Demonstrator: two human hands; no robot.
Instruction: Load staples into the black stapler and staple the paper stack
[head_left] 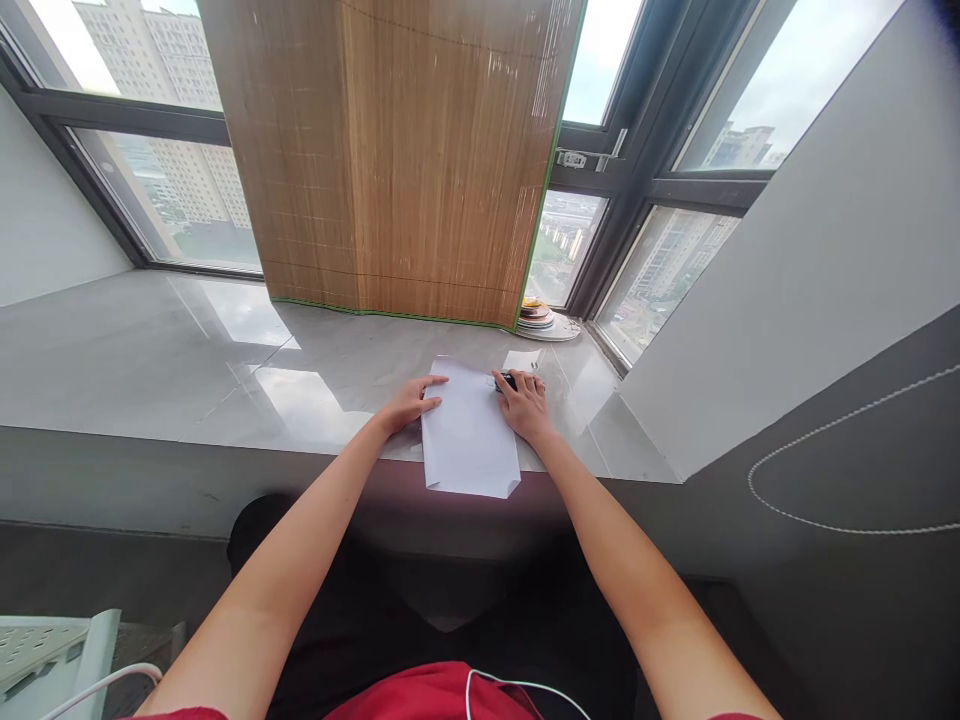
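White paper [471,430] lies on the grey stone sill, its bottom edge sticking out past the sill's front and its lower corners bent. My left hand [406,404] holds the paper's left edge near the top, thumb on top of it. At the paper's upper right edge, my right hand [525,405] is closed over a small black object [509,381], mostly covered by the fingers, so its kind is not clear. Just behind that hand lies a small white piece [521,361] with dark marks, partly hidden.
A bamboo blind [405,170] hangs down to the sill [150,350] in front of the windows. Stacked plates [551,327] stand in the right corner. A beaded cord [795,450] loops at the right. A white slotted chair or rack [45,650] is at lower left.
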